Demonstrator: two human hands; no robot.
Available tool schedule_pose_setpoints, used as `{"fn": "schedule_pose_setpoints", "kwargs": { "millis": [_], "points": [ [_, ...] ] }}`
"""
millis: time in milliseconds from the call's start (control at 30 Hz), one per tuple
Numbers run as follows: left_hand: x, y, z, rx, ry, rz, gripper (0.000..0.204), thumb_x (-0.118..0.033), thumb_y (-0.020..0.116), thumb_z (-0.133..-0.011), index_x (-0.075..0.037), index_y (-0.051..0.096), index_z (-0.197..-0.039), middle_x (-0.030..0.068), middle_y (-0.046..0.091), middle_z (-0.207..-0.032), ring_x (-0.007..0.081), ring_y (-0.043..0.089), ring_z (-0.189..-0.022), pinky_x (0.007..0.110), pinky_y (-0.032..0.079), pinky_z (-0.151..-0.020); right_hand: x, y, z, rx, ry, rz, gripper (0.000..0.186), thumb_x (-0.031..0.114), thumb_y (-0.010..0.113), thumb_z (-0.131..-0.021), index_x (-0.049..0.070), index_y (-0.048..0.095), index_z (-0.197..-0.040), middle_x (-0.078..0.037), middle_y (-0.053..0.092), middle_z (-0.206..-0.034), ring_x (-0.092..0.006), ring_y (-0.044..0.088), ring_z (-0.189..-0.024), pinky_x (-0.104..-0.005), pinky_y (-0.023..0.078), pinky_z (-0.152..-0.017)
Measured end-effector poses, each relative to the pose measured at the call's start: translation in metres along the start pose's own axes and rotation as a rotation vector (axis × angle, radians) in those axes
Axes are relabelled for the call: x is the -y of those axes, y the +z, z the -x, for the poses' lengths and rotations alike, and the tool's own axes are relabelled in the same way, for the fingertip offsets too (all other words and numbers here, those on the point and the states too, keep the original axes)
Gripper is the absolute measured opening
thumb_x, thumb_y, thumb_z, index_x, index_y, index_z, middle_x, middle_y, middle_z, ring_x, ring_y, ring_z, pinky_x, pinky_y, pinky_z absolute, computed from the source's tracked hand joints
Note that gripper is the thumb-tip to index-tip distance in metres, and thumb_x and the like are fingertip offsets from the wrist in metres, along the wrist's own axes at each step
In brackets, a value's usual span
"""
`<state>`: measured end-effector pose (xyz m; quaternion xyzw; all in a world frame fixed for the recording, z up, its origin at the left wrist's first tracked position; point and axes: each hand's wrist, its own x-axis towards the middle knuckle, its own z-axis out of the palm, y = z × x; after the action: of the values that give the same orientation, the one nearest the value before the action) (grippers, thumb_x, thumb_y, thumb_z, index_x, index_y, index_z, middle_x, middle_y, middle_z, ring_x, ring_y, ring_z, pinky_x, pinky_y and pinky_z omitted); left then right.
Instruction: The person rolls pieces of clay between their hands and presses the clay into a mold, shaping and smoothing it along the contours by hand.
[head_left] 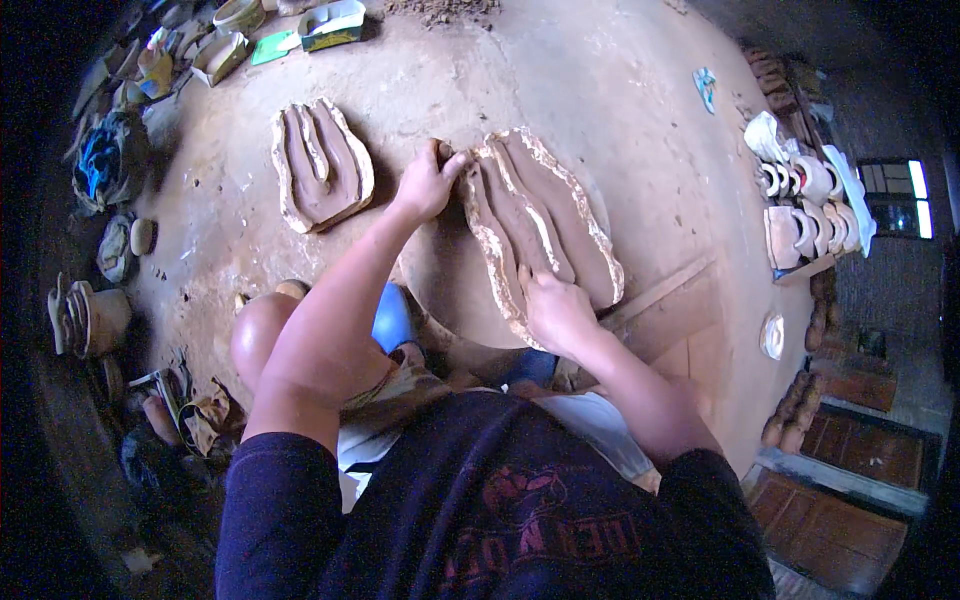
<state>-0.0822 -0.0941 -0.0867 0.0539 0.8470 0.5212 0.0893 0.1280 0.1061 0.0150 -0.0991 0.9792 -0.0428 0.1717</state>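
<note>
A long plaster mould [605, 255] with a rough white rim and a pale ridge down its middle lies before me, its channels lined with brown clay. It rests partly on a round board [450, 290]. At the mould's far left corner is my left hand [428, 185], fingers curled and thumb against the rim; a dark bit, perhaps clay, shows at the fingertips. My right hand [560, 310] is closed low over the near part of the left channel, fingertips down on the clay. What lies under its fingers is hidden. A second, similar clay-lined mould [365, 180] lies on the floor to the left.
Boxes [333, 25] and tubs stand at the far left. A bundle with blue cloth [100, 160] and a stack of curved pieces [95, 318] line the left side. At right are stacked pale curved moulds [820, 228], a wooden strip [665, 290] and a white bowl [772, 336].
</note>
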Motion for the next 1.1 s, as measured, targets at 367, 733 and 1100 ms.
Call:
{"fn": "schedule_pose_setpoints", "kwargs": {
  "millis": [367,733,1100],
  "points": [
    [-0.07,-0.006,0.06,0.429,0.127,0.377,0.044,-0.039,0.061,-0.105,0.0,0.068,-0.126,0.016,0.075,-0.111,0.0229,0.07,-0.102,0.04,0.054,-0.093,-0.006,-0.076,-0.008,-0.344,0.158,-0.636,0.028,0.018,0.07,-0.094,0.003,0.073,-0.118,-0.019,0.071,-0.106,-0.038,0.07,-0.093,-0.044,0.057,-0.084],
    [-0.058,0.016,0.082,0.633,0.186,0.371,0.054,-0.043,0.045,-0.112,0.001,0.061,-0.139,0.0116,0.072,-0.122,0.0182,0.064,-0.113,0.036,0.049,-0.104,-0.017,-0.055,-0.046,-0.581,-0.171,-0.283,0.019,0.018,0.071,-0.094,0.0,0.073,-0.102,-0.017,0.069,-0.086,-0.0343,0.069,-0.082,-0.0425,0.055,-0.07],
    [-0.004,-0.001,0.015,-0.082,0.074,-0.012,0.047,-0.034,0.072,-0.098,0.002,0.056,-0.124,0.0283,0.069,-0.112,0.0431,0.069,-0.104,0.048,0.054,-0.091,-0.019,-0.073,-0.123,-0.201,-0.099,-0.308,0.023,0.012,0.065,-0.089,0.001,0.078,-0.106,-0.02,0.075,-0.092,-0.0376,0.074,-0.089,-0.0444,0.058,-0.088]
  ]
}}
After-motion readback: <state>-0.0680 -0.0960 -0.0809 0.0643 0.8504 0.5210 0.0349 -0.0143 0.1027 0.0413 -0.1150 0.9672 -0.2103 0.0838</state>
